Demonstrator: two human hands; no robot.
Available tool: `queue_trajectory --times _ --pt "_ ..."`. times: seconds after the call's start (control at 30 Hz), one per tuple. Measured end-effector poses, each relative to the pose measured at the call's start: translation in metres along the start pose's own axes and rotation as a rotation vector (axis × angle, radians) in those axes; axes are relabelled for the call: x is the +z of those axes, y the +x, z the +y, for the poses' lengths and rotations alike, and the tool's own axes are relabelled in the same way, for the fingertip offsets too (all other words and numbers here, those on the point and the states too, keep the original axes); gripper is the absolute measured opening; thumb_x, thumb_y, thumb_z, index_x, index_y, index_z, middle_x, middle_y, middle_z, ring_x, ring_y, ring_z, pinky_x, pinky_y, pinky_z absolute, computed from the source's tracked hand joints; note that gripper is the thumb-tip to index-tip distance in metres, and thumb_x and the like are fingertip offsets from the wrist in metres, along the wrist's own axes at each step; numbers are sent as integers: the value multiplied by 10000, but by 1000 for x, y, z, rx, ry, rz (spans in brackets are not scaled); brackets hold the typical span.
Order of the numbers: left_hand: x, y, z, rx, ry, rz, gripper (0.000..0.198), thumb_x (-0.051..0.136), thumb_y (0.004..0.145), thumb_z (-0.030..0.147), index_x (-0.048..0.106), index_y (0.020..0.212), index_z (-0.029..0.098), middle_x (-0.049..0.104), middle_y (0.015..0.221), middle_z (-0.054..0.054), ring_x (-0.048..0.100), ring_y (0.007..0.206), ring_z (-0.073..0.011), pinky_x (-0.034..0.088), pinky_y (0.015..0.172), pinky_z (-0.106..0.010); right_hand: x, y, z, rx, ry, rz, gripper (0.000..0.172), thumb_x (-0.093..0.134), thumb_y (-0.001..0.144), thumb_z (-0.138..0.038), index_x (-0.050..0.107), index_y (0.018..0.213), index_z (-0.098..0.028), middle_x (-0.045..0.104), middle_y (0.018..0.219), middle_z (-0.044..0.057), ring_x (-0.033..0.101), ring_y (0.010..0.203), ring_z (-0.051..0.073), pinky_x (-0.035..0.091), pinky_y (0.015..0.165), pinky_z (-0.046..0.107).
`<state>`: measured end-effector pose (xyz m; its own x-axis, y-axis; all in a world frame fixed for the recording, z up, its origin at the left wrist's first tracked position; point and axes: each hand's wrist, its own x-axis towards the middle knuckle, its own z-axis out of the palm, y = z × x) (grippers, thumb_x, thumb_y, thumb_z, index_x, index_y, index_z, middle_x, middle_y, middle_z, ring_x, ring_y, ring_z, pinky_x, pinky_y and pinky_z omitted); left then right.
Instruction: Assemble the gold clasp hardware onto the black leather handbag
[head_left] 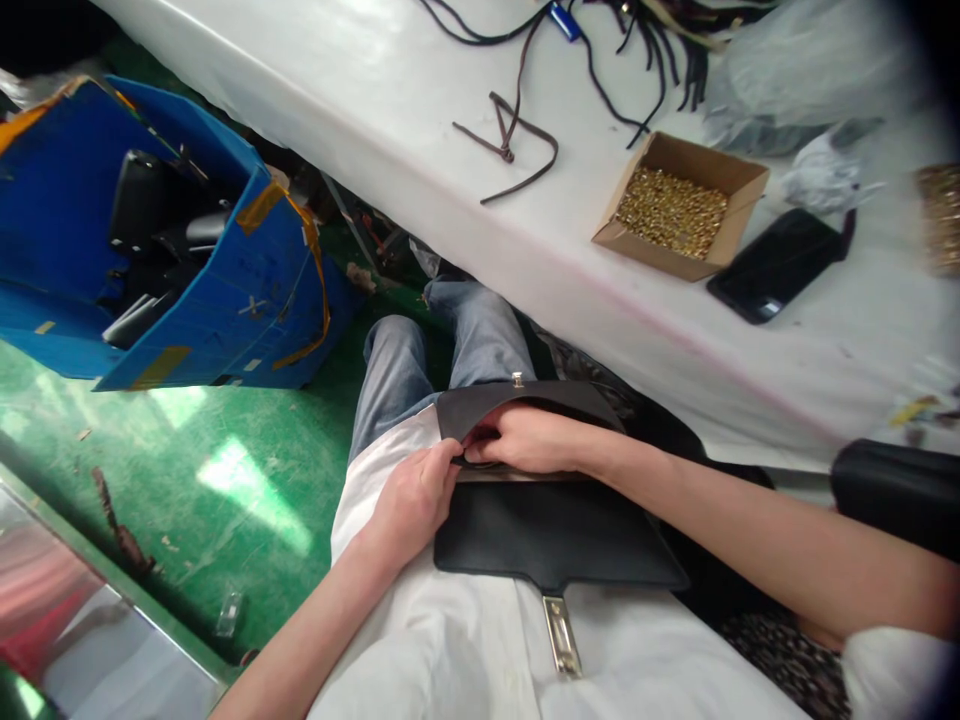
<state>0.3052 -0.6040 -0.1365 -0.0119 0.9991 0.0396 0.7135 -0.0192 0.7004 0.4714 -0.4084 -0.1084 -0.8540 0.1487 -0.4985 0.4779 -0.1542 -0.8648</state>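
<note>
The shirt (pixel 450 640) backs a bag (pixel 547 530) that might slip if the left hand (pixel 417 500), pinching it, loosens; right hand (pixel 536 438) inside, grip unclear.

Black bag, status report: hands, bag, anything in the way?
Left hand gripping edge of black bag. Right hand inside its opening. Bag open, metal clasp unfastened. Right hand partly hides the interior.

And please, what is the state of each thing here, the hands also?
Black bag: open
Flap: folded back
Metal clasp: unfastened
Left hand: pinching the bag's edge
Right hand: partly inside the bag, grip unclear
Cardboard box: open, holding gold pieces
Phone: screen dark
Blue box: open, holding black items
Brown cord: knotted
</note>
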Motion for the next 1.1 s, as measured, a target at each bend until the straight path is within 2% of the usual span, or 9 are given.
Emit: queue_trajectory --times 0.17,0.37,0.53,0.67,0.9,1.1 --pt "1 1 6 -149 -144 45 431 635 1043 75 551 1421 262 776 1126 -49 761 899 -218 616 775 -337 8 -4 4 -69 -17 29 222 717 922 -214 839 1105 -243 841 1127 20 746 1008 255 573 933 355" --pt "-15 17 26 -361 -238 68 613 720 874 -45 645 1402 257 772 1109 -27 730 894 -205 621 846 -365 19 -10 13 -194 -82 157 177 701 984 -197 842 1078 -249 829 1160 24 732 1111 260 521 1074 388" --pt "-20 17 33 -335 -215 85 469 661 925 -37 759 1302 224 807 1139 -78 761 927 -244 642 855 -404 25 -17 14 -220 -97 227 141 674 1028 -212 810 1053 -244 821 1132 38 727 1109 264 529 1071 385" --pt "-15 13 34 -319 -186 148 351 645 974 -13 821 1146 239 848 1083 -60 801 947 -266 651 835 -407 27 -20 16 -203 -48 259 144 650 1051 -225 791 1071 -243 814 1143 40 726 1113 261 531 1074 381" --pt "-11 14 32 -304 -225 192 349 658 996 14 840 1169 256 850 1057 -43 805 933 -256 650 824 -403 29 -23 18 -205 -5 291 105 683 1041 -230 784 1066 -244 803 1113 33 720 1098 260 529 1056 381" --pt "-15 18 25 -383 -285 183 318 713 985 41 867 1140 272 871 1038 -11 824 907 -246 653 775 -367 31 -27 15 -232 29 330 116 679 1062 -253 793 1085 -250 805 1161 40 730 1145 260 538 1106 382"
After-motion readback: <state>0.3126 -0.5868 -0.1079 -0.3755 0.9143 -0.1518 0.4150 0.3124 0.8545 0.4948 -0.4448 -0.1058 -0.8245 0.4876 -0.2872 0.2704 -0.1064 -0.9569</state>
